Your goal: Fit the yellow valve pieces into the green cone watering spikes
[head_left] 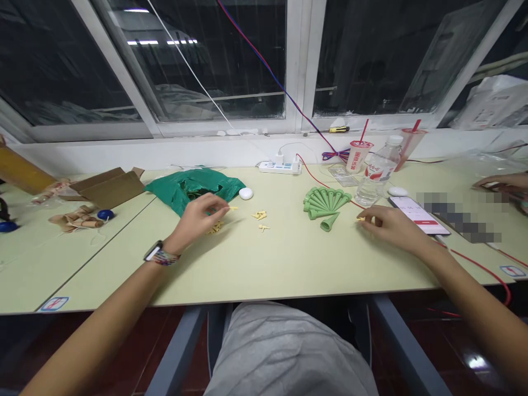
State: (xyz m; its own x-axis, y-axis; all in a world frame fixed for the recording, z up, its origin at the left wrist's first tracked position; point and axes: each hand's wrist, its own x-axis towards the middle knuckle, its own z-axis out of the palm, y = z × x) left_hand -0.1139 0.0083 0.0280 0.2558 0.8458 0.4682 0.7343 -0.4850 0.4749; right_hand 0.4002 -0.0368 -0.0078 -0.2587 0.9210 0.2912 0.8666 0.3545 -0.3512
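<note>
My left hand (200,215) hangs over the pale green table (289,264), its fingertips pinched on a small yellow plastic piece (233,208). Under that hand lies a loose pile of similar yellow pieces (215,227), and a few more (259,215) sit to its right. My right hand (391,228) rests at the table with a yellow piece (361,218) at its fingertips. Just left of it, green plastic cone-shaped pegs (325,201) lie fanned out, with one separate peg (329,221) below them.
A green plastic bag (192,187) and a white round case (246,193) lie ahead. A smartphone (417,214), water bottle (378,170), drink cup (358,155) and power strip (279,168) stand beyond. A cardboard box (108,188) sits left. A co-worker's hand (501,180) enters at right.
</note>
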